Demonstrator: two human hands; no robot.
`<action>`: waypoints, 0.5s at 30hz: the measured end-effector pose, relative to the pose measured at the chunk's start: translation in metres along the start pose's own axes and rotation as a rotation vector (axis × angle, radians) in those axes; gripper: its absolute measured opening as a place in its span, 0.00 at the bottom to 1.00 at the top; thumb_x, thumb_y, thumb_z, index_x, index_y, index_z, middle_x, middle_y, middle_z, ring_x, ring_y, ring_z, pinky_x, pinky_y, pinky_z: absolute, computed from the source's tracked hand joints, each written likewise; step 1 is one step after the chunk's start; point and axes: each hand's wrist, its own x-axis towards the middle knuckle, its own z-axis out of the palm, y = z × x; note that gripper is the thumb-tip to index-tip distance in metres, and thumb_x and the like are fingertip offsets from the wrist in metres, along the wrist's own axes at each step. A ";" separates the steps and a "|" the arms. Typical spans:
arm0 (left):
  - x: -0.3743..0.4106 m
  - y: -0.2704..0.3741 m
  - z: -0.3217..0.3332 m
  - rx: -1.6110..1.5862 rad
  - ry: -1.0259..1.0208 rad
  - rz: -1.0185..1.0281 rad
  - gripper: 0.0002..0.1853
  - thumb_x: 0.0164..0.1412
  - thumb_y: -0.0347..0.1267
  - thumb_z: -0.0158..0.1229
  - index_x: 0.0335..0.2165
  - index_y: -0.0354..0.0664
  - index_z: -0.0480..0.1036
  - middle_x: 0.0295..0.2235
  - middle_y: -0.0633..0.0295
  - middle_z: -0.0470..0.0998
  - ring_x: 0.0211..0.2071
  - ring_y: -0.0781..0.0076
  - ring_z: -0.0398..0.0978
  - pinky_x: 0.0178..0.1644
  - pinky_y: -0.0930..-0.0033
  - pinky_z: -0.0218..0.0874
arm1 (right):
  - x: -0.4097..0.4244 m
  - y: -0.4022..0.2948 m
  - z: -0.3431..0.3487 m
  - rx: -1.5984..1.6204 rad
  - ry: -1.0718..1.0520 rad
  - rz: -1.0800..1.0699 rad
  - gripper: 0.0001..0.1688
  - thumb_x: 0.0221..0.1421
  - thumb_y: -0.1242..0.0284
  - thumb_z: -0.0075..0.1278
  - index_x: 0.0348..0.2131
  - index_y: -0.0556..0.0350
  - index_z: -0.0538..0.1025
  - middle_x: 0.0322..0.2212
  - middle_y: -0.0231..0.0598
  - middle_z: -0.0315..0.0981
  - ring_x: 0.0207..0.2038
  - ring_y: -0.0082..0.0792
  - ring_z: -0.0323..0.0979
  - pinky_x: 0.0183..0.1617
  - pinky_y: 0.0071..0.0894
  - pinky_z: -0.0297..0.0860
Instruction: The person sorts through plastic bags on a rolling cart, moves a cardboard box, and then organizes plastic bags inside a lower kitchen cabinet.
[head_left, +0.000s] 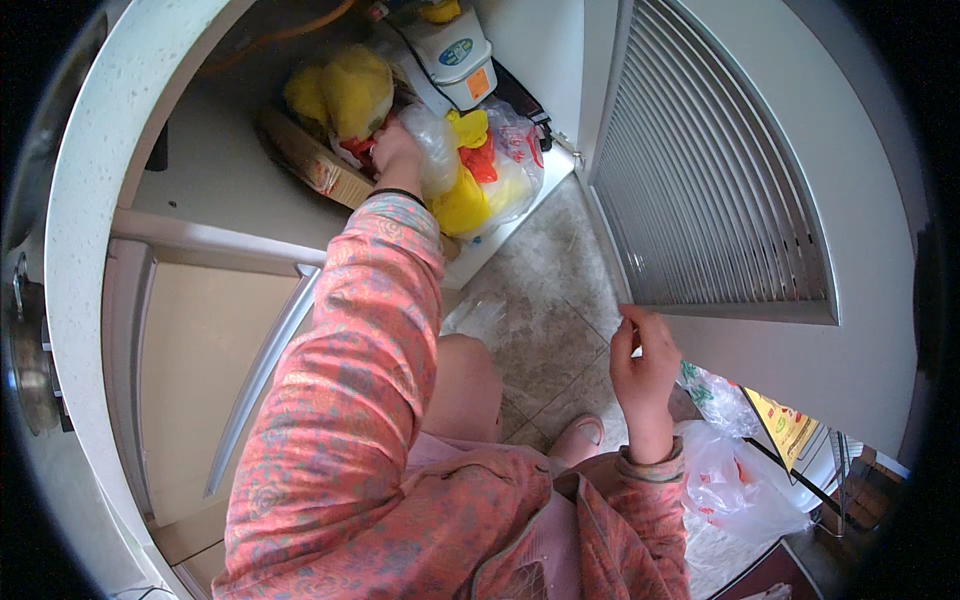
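My left hand (397, 154) reaches into an open cabinet, among plastic bags, at a red plastic bag (358, 147); its fingers are partly hidden, so its grip cannot be told. Just behind it sit yellow plastic bags (356, 90). Right beside it lie a clear plastic bag (431, 146), a bright yellow bag (461, 204) and a clear bag with red print (517, 135). A cardboard box (322, 169) is at its left. My right hand (646, 356) hangs over the floor near the cabinet door, thumb and index finger apart, holding nothing visible.
A white lidded plastic container (452, 56) stands at the back of the cabinet. The ribbed-panel door (862, 352) stands wide open at the right. Below it are plastic bags (731, 487) and a wire rack (844, 480). A closed cabinet front with a handle (259, 382) is at the left.
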 end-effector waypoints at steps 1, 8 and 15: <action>-0.010 0.005 -0.005 -0.142 0.098 -0.016 0.18 0.57 0.37 0.49 0.46 0.47 0.68 0.49 0.53 0.68 0.48 0.53 0.68 0.49 0.57 0.61 | 0.000 0.001 0.002 0.005 -0.009 -0.009 0.11 0.45 0.79 0.47 0.34 0.55 0.73 0.24 0.45 0.69 0.25 0.45 0.69 0.28 0.38 0.66; -0.043 0.029 -0.009 -0.988 0.492 -0.016 0.16 0.44 0.28 0.59 0.36 0.36 0.71 0.32 0.53 0.76 0.34 0.62 0.73 0.42 0.66 0.63 | -0.003 0.022 0.031 0.045 -0.196 0.057 0.18 0.46 0.78 0.46 0.40 0.55 0.71 0.31 0.48 0.70 0.32 0.47 0.70 0.36 0.41 0.67; -0.113 0.041 0.010 -0.921 0.452 0.262 0.14 0.47 0.25 0.54 0.36 0.37 0.70 0.32 0.50 0.75 0.35 0.58 0.73 0.42 0.64 0.63 | 0.031 0.041 0.125 0.441 -0.406 0.183 0.43 0.44 0.69 0.57 0.57 0.52 0.55 0.50 0.50 0.57 0.49 0.42 0.61 0.48 0.37 0.62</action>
